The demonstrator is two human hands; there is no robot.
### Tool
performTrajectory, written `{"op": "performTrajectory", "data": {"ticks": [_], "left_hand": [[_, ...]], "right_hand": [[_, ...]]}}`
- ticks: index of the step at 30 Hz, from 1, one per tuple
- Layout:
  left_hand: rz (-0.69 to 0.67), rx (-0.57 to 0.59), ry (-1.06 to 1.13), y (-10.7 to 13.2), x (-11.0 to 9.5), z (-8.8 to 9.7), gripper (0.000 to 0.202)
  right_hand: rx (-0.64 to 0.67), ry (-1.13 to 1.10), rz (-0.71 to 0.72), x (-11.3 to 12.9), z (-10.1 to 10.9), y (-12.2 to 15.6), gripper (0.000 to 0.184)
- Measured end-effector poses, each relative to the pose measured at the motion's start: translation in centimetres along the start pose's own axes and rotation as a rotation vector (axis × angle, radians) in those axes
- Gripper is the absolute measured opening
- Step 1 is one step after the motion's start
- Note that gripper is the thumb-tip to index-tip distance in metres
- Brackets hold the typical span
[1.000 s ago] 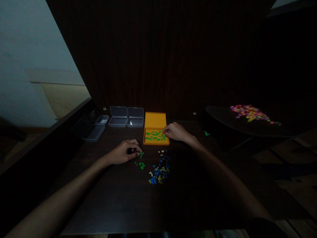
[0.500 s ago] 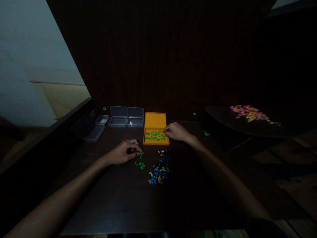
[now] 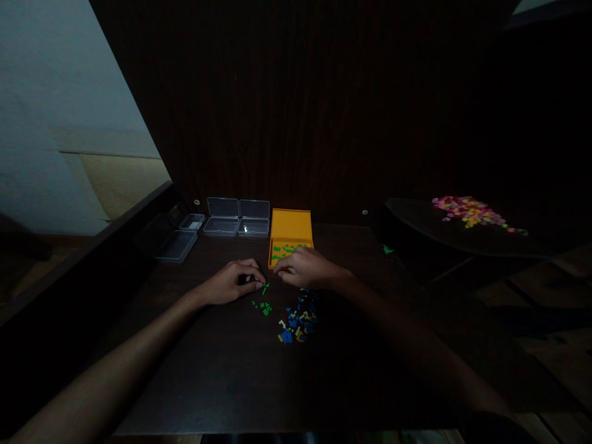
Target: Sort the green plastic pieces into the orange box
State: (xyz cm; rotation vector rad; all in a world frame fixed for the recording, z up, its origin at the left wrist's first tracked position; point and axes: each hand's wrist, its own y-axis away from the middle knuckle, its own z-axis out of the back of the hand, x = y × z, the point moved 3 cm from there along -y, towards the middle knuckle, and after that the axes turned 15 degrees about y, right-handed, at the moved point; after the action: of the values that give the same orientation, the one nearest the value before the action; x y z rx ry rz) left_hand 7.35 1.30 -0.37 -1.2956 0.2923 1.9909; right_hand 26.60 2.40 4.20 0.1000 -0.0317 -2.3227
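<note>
My left hand (image 3: 231,283) rests on the dark table with bent fingers, thumb and index tip closed on a small green toy brick (image 3: 265,288). Just below it lies a small group of loose green bricks (image 3: 264,308). My right hand (image 3: 303,269) hovers over the front edge of an open yellow box (image 3: 291,223), hiding its right part. Its thumb and index finger are bent and slightly apart, with nothing visible between them. Green bricks lie spread inside the box. Nearer me is a mixed pile of blue, white and yellow bricks (image 3: 298,320), partly under my right hand's shadow.
Clear plastic cases (image 3: 222,227) with raised lids stand left of the yellow box. Another clear case (image 3: 176,246) is farther left, by the table's raised side edge. Colourful small pieces (image 3: 474,211) are heaped on a dark surface at the right. A dark panel (image 3: 296,123) rises behind.
My right hand has moved from the right side of the yellow box leftward and toward me, nearer my left hand. My left hand has stayed in place.
</note>
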Motion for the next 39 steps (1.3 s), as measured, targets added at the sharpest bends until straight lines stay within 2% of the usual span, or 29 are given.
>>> {"op": "performTrajectory", "data": {"ticks": [2, 6, 17, 31, 39], "left_hand": [[-0.005, 0.000, 0.010, 0.0, -0.1, 0.1, 0.018], [0.002, -0.003, 0.010, 0.0, -0.1, 0.2, 0.019], [0.020, -0.034, -0.017, 0.0, -0.1, 0.2, 0.023], [0.075, -0.130, 0.136, -0.1, 0.6, 0.1, 0.036], [0.089, -0.169, 0.202, -0.1, 0.8, -0.1, 0.038]], "right_hand": [[0.029, 0.010, 0.068, 1.5, -0.6, -0.2, 0.029], [0.084, 0.075, 0.036, 2.6, -1.7, -0.5, 0.030], [0.079, 0.086, 0.003, 2.6, -2.0, -0.7, 0.028], [0.048, 0.071, -0.084, 2.7, -2.2, -0.8, 0.030], [0.029, 0.047, -0.073, 2.7, -2.4, -0.8, 0.029]]}}
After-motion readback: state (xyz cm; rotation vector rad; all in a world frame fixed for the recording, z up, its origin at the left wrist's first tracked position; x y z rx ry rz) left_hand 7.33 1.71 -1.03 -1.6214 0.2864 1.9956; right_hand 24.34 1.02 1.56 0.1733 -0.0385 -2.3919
